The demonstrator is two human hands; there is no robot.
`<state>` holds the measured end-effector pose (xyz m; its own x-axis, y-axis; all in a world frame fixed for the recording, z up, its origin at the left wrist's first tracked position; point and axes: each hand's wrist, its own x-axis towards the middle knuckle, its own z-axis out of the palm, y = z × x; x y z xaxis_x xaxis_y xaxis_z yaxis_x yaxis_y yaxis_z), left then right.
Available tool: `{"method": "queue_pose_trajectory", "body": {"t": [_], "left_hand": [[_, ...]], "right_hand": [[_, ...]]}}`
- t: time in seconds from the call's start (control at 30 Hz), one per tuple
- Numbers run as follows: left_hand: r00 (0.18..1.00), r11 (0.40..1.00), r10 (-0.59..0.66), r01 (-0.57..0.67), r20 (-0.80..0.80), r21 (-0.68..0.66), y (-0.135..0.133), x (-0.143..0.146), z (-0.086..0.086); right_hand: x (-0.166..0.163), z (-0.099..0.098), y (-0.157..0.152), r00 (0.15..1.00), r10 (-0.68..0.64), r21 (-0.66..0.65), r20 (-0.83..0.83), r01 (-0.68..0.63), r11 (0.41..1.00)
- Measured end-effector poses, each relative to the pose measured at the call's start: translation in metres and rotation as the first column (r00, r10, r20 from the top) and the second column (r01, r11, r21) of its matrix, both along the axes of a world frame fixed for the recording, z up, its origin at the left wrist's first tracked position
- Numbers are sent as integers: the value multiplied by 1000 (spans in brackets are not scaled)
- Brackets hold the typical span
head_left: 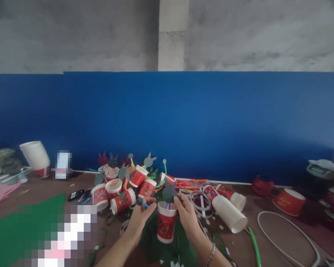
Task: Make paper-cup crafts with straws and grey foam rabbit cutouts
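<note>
A red and white paper cup [166,226] stands upright between my hands, with coloured straws [168,205] showing at its mouth. A dark grey paper cut-out [169,191] with pointed ears rises above the rim. My right hand [187,213] is on the cup's right side, its thumb and fingers closed at the cut-out's edge. To the left of the rim, my left hand [141,218] has its thumb and fingers closed around a blue straw [145,204], which carries a small dark disc [139,201]. Some left fingertips are hidden.
Behind lie several decorated cups [123,200] with straws and paper heads. Rolls of tape [200,202], loose straws [193,182] and stacked white cups [229,214] are to the right, with a white hoop [289,237] beyond. Green paper [28,218] lies left.
</note>
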<state>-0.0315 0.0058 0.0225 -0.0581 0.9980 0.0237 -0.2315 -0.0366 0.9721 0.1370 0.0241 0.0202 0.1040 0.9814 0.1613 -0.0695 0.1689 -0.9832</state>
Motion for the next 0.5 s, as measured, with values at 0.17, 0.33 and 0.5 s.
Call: {"method": "queue_pose_trajectory", "body": {"t": [0.17,0.33,0.5], "left_hand": [[857,981,-62,147,511,-127,-2,7,-3],[766,971,-7,159,643,-179,-2,11,-5],[776,977,-75,184,626,-110,1,9,-8]], "right_hand": [[3,-2,3,999,-31,29,-38,32,999],[1,6,6,999,-10,48,-49,13,999],[-2,16,3,999,0,79,-43,3,997]]}}
